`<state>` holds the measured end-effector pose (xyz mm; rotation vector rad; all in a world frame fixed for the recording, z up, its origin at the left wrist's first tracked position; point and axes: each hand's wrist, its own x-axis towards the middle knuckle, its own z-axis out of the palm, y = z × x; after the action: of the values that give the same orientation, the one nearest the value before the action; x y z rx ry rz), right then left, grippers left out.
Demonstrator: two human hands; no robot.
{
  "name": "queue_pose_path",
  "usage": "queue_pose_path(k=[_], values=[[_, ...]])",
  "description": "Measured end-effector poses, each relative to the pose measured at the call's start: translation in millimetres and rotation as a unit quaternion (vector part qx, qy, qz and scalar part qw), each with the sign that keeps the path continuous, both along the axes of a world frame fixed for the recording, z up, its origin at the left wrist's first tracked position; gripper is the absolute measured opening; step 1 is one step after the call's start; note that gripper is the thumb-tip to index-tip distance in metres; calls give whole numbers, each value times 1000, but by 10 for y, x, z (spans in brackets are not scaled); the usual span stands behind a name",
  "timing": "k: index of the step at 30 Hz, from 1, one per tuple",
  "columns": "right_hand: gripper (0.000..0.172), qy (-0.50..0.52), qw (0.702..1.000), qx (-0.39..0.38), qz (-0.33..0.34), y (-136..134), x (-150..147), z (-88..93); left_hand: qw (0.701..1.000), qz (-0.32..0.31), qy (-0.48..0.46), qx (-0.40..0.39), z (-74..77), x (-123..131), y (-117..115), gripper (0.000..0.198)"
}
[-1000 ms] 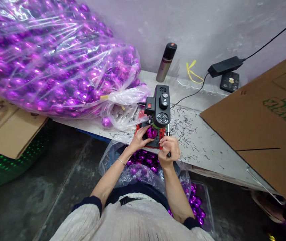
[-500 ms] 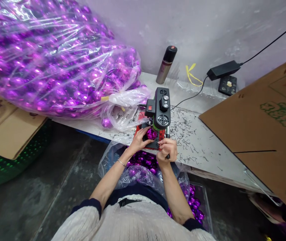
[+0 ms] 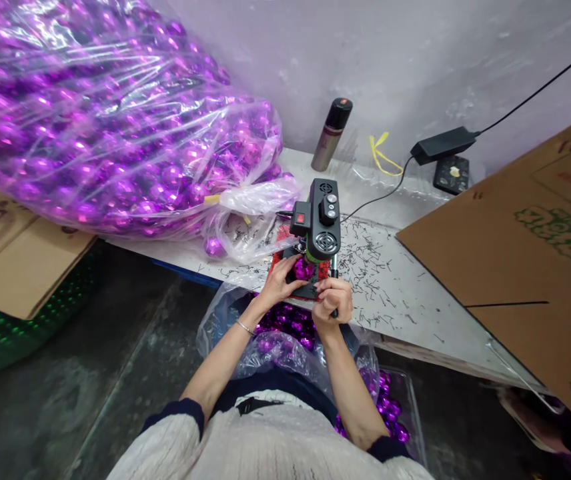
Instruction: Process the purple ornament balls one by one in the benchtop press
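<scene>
The purple ball (image 3: 304,269) sits on the black base plate (image 3: 310,291), directly below the near end of the black machine (image 3: 324,220), which overhangs it. The governing relation is the vertical line between machine head and ball; the ball is round and presents no evident long axis. The left hand (image 3: 276,283) is the nearer: its grip is closed about the ball from the left, fingers along the left side and thumb across the near side. Whether every fingertip bears on the ball cannot be told. The right hand (image 3: 333,301) lies just to the right of the ball, apart from it, with its grip wrapped around the lever (image 3: 334,264). The lever's long axis runs from the machine's right side toward the person, and its dark end projects below the fist. A red mat (image 3: 324,269) shows beside the plate on the worktop (image 3: 405,300), where thin dark offcuts (image 3: 370,260) lie scattered.
</scene>
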<state>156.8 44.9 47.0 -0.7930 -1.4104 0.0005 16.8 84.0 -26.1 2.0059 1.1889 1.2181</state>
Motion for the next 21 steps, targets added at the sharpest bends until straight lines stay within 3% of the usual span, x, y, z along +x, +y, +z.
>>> queue_pose_path(k=[7,10,12,16,19,21], values=[[31,-57,998,17,-9,34,43,-120,1000,1,0,4,-11,11,-7,68],[34,-48,999,24,-8,28,33,-84,1000,3,0,4,-14,14,1,66],[36,-8,1000,6,-13,12,19,57,1000,3,-2,6,-8,20,10,66],[32,-3,998,-56,-42,-15,26,515,1000,8,-2,27,45,26,-77,68],[30,-21,997,-73,-27,-23,63,738,997,15,23,75,80,-22,-348,73],[29,-40,997,-62,-20,-33,87,746,991,-8,68,115,64,-78,-624,72]])
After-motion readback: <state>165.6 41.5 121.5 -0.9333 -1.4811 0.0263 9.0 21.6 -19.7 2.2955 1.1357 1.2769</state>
